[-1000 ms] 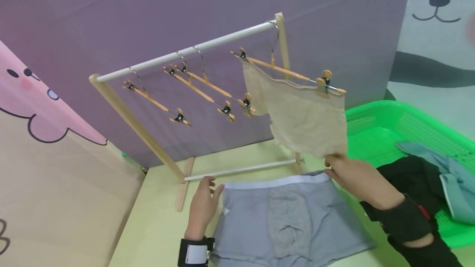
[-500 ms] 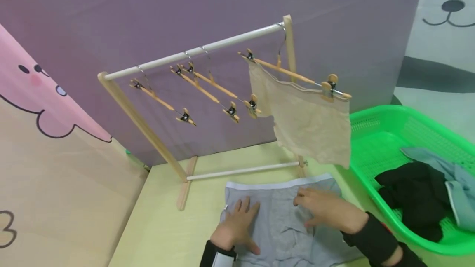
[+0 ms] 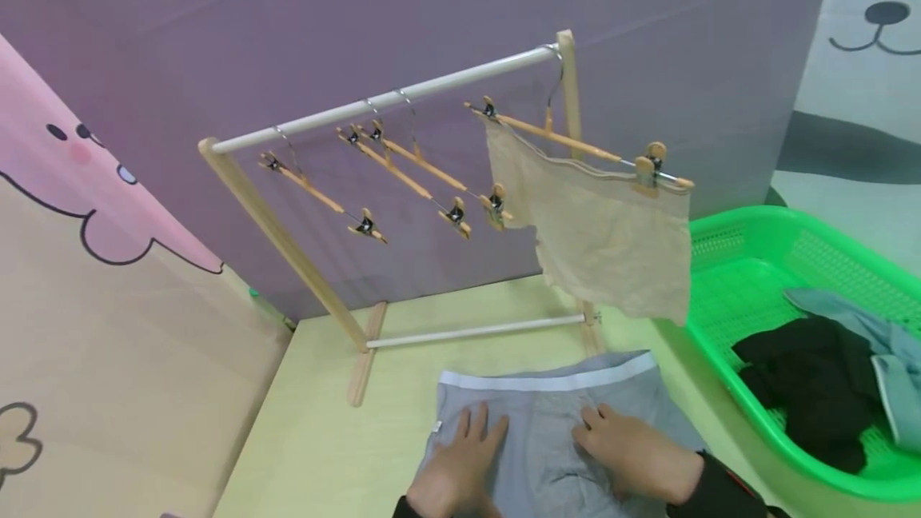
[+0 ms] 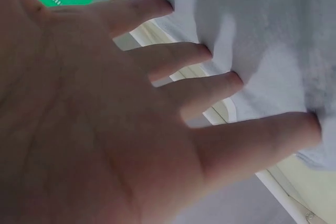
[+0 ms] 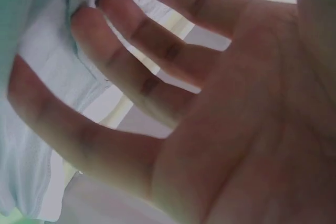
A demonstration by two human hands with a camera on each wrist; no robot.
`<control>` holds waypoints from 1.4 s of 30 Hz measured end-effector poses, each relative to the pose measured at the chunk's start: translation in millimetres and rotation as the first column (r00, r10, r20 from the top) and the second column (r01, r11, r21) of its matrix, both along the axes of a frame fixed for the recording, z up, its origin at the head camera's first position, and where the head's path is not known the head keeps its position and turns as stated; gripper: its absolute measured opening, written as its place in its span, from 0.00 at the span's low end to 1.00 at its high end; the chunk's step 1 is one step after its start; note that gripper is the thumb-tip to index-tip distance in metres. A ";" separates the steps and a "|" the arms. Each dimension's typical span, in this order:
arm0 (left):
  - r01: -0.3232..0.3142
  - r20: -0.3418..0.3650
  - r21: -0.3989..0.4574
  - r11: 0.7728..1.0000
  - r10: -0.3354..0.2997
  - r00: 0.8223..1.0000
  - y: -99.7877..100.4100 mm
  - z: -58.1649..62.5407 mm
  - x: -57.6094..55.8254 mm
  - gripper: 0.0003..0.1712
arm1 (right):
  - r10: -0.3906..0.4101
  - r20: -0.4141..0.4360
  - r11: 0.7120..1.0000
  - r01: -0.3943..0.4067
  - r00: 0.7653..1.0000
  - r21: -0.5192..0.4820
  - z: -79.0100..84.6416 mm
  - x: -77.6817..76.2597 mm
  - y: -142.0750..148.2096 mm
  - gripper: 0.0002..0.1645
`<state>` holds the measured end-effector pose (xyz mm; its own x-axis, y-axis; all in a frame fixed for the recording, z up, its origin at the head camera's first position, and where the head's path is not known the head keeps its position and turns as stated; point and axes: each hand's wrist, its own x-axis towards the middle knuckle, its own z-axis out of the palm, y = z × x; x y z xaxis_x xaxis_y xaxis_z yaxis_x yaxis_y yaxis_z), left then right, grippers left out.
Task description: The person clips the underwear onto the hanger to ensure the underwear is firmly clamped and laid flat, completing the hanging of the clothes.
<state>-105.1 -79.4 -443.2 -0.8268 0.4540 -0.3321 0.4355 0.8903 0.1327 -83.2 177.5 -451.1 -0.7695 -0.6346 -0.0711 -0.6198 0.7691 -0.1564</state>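
Observation:
Grey boxer briefs (image 3: 536,414) with a white waistband lie spread on the pale green table, waistband toward the rack. On their left half rests my left hand (image 3: 460,458), fingers spread. My right hand (image 3: 636,454) touches the front panel just right of the middle, its fingers slightly bent. In the left wrist view the straight fingertips press the grey cloth (image 4: 278,40). The right wrist view shows fingertips on the same fabric (image 5: 52,40), with nothing gripped. The lower part of the briefs runs out of the head view.
Behind the briefs stands a wooden rack with a white rail (image 3: 460,86). Several clip hangers hang there; the rightmost hanger (image 3: 568,138) carries beige underpants (image 3: 612,246). At right, a green basket (image 3: 748,222) holds black cloth (image 3: 813,382) and blue-green cloth (image 3: 863,322).
Both hands have left the waistband corners and moved inward and down onto the cloth. The waistband now sits slightly lower in view. The right hand has come away from the hanging beige underpants.

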 end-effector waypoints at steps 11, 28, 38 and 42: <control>0.053 0.003 0.067 0.996 -0.053 0.999 -4.7 -2.3 -5.6 0.59 | -0.014 0.024 0.998 0.015 1.000 -0.054 -7.4 2.5 4.1 0.33; -0.274 -0.402 0.752 0.600 0.746 0.531 -101.7 78.0 -137.0 0.49 | -0.035 0.002 0.997 0.035 0.999 -0.073 -9.2 0.5 6.9 0.34; -0.317 -0.214 0.863 0.393 0.854 0.474 -125.2 65.6 -181.7 0.44 | -0.007 -0.172 0.998 -0.004 0.985 -0.066 -10.8 4.4 4.8 0.35; -0.348 -0.234 0.853 0.389 0.881 0.412 -132.3 59.5 -185.4 0.29 | 0.000 -0.155 0.997 -0.012 0.988 -0.074 -10.8 3.3 3.4 0.35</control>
<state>-290.5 -211.6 -383.7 -0.7782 -0.4621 0.4253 -0.0191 0.6943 0.7195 -79.9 180.9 -461.8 -0.7637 -0.6384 0.0961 -0.6456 0.7550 -0.1147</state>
